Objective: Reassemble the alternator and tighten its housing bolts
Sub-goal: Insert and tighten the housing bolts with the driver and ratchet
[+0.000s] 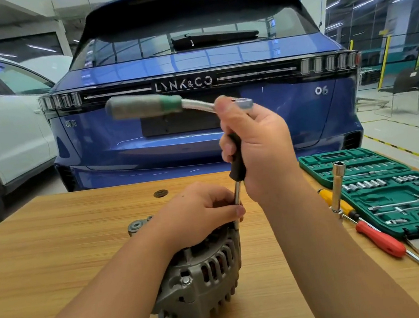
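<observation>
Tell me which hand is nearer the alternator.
Left. The left hand rests on top of the alternator, pinching the extension bar; the right hand grips the ratchet well above it.

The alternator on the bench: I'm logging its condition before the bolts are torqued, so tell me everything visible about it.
The alternator is a grey cast-metal unit lying on its side on the wooden table. Its housing has slotted vents showing coppery windings, a hex bolt head on the near side, and mounting ears with holes at front and rear. The left hand rests on top, fingers pinching the extension shaft that runs down to its upper edge. The right hand grips the shaft's black handle under the ratchet.
</observation>
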